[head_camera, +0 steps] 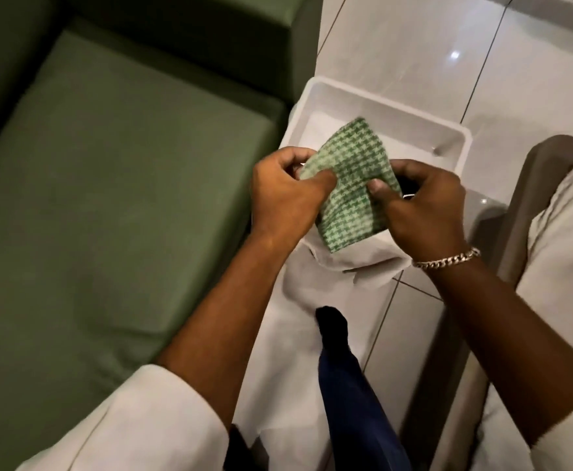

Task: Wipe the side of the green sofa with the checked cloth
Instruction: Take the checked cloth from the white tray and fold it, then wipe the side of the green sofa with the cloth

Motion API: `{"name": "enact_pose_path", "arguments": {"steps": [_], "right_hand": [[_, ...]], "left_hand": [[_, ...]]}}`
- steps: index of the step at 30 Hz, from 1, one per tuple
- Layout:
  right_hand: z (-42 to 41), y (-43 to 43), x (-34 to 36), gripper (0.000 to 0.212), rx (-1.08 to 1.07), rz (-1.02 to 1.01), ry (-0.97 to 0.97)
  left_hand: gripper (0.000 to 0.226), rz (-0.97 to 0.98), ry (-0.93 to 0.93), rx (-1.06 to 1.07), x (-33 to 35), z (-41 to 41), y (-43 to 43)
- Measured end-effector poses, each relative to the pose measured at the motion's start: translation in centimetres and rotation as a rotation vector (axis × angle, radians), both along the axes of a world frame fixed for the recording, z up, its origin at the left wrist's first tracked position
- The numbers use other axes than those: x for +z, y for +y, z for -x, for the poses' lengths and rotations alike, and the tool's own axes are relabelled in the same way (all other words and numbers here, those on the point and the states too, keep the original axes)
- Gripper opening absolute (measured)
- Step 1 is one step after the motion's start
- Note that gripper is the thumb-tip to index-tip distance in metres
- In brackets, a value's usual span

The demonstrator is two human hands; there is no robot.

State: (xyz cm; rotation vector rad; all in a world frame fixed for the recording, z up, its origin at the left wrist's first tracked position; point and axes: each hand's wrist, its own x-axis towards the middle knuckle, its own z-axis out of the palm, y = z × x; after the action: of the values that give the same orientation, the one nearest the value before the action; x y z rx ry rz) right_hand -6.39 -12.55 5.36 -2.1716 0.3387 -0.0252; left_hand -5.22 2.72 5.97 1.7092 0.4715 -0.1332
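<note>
Pale rolled sleeve (135,416) nearest; left hand (285,195) and right hand (424,205) pinch the green-and-white checked cloth (346,178) between thumbs and fingers, its length running away from the person, over a white plastic tub (448,130).

- Pale off-white robe (312,334), loose, covers lap & knees
- Wide sleeves (149,419) same cloth, pushed up past forearms
- Chunky silver chain bracelet (448,260) on right wrist
- Dark blue strip (353,396) down front w/ black tip

No readable text — no labels, brands, numbers anywhere.
</note>
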Motion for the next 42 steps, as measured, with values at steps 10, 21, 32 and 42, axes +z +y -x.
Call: {"name": "enact_pose_path", "arguments": {"steps": [10,21,32,42], "right_hand": [[19.8,11.4,-11.0,0.012,-0.187,-0.365,0.183],[30.0,21.8,-38.2,0.027,-0.414,-0.77,0.467],[29.6,31.6,-44.3,0.057,-0.061,-0.775,0.405],[28.2,34.9,-40.0,0.079,-0.117,-0.897,0.289]], "left_hand": [[0.033,-0.09,-0.047,-0.062,-8.6,17.5,10.7],[0.028,-0.825,-0.103,-0.538,-30.3,27.2,16.8],[0.062,-1.736,-0.186,-1.188,-25.9,26.2,18.9],[0.073,-2.099,-0.139,-1.503,-24.6,26.2,21.6]]}}
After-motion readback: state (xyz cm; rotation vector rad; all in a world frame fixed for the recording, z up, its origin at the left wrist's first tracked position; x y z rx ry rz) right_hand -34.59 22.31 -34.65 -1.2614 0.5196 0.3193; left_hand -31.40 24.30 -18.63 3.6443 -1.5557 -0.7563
